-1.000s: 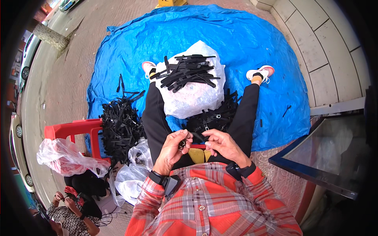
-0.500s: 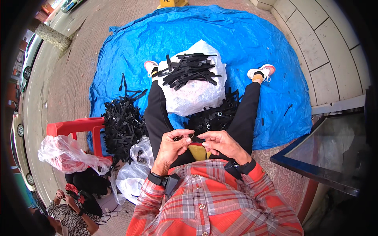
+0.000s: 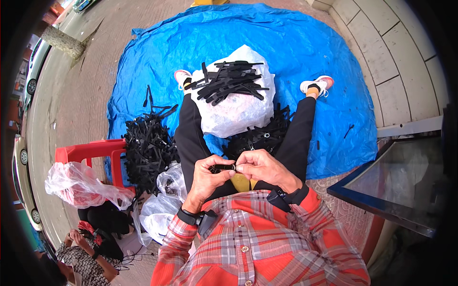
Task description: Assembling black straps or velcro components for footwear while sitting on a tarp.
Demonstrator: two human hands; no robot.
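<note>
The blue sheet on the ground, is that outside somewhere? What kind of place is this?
Probably an outdoor roadside work spot. The blue tarp lies on bare pavement, parked cars line the kerb, and both hands work a small black piece beside heaps of black strips.

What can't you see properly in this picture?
Head view only:
- Small black piece: mostly covered by the left hand and right hand, so its shape is unclear.
- Black parts in the lap: partly hidden behind the white bag.
- Person at lower left: cut off by the picture's dark rim.
</note>
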